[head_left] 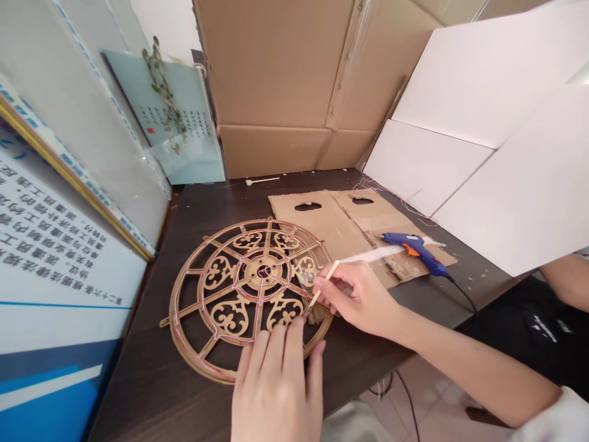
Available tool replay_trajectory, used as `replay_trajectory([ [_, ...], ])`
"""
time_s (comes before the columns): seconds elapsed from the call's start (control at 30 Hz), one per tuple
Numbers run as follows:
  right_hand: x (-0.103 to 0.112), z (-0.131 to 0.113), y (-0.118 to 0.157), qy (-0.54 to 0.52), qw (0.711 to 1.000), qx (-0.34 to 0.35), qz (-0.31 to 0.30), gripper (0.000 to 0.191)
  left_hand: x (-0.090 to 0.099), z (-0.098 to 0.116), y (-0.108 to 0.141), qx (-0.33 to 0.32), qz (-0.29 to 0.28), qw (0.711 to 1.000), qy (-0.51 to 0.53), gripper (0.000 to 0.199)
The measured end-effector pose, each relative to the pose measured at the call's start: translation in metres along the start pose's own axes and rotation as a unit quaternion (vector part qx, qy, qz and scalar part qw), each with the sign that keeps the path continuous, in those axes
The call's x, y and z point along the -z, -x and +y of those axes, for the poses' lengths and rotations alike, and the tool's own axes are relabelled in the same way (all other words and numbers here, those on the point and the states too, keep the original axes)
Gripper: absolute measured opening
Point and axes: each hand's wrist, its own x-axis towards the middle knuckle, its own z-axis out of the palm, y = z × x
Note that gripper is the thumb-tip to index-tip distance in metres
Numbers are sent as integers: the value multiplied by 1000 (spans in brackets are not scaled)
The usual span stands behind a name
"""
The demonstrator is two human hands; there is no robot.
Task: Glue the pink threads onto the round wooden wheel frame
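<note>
A round openwork wooden wheel [264,271] with scroll ornaments lies on the dark table, thin reddish-white wire running along its rings and spokes. My left hand [276,374] rests over its near edge, fingers stretched out and holding nothing; its fingertips touch the outer part of the wheel. Pinched between the thumb and fingers of my right hand [354,294] is a thin pale wooden stick [324,283]. The stick slants down to the wheel's right side, close to my left fingertips. Its lower tip is hard to make out.
Flat cardboard [343,215] lies partly under the wheel. A blue glue gun [416,248] rests on it, its cable trailing off the table's right edge. A white stick [262,181] lies farther back. White panels [442,159] stand right; another person's arm [568,282] shows there.
</note>
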Motion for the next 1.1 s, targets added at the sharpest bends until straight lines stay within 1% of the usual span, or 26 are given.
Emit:
replay_trajectory([
  [0.23, 2, 3, -2, -31, 999, -22, 1, 39, -1, -1, 1, 7, 4, 1000, -2, 21],
  [0.33, 3, 0, -2, -63, 997, -34, 8, 39, -1, -3, 0, -18, -3, 1000, -5, 20],
  [0.4, 4, -1, 1, -73, 997, -28, 12, 38, 0, -5, 0, -21, -5, 1000, 0, 20],
  [0.47, 6, -3, 6, -60, 998, -3, 24, 37, -1, -6, 2, -17, -5, 1000, 5, 19],
  [0.57, 9, -7, 18, 28, 994, 77, 67, 34, -2, -8, 6, -21, -12, 1000, 7, 21],
  [0.63, 11, -10, 28, 94, 981, 135, 104, 28, -4, -9, 9, -23, -9, 1000, 6, 25],
  [0.67, 12, -11, 34, 110, 974, 155, 119, 25, -4, -10, 11, -24, -5, 1000, 4, 26],
  [0.8, 13, -9, 55, 137, 962, 186, 150, 17, -7, -13, 15, -23, -7, 1000, -14, 27],
  [0.9, 9, 0, 69, 168, 943, 199, 208, 19, -8, -12, 16, -32, 0, 999, -20, 28],
  [1.0, 2, 11, 78, 194, 922, 192, 274, 20, -8, -9, 16, -7, 2, 1000, -11, 25],
  [1.07, -3, 16, 82, 219, 905, 202, 305, 20, -8, -8, 15, 10, 2, 1000, -7, 23],
  [1.1, -6, 17, 83, 234, 896, 213, 312, 20, -8, -9, 15, 5, 5, 1000, -6, 23],
])
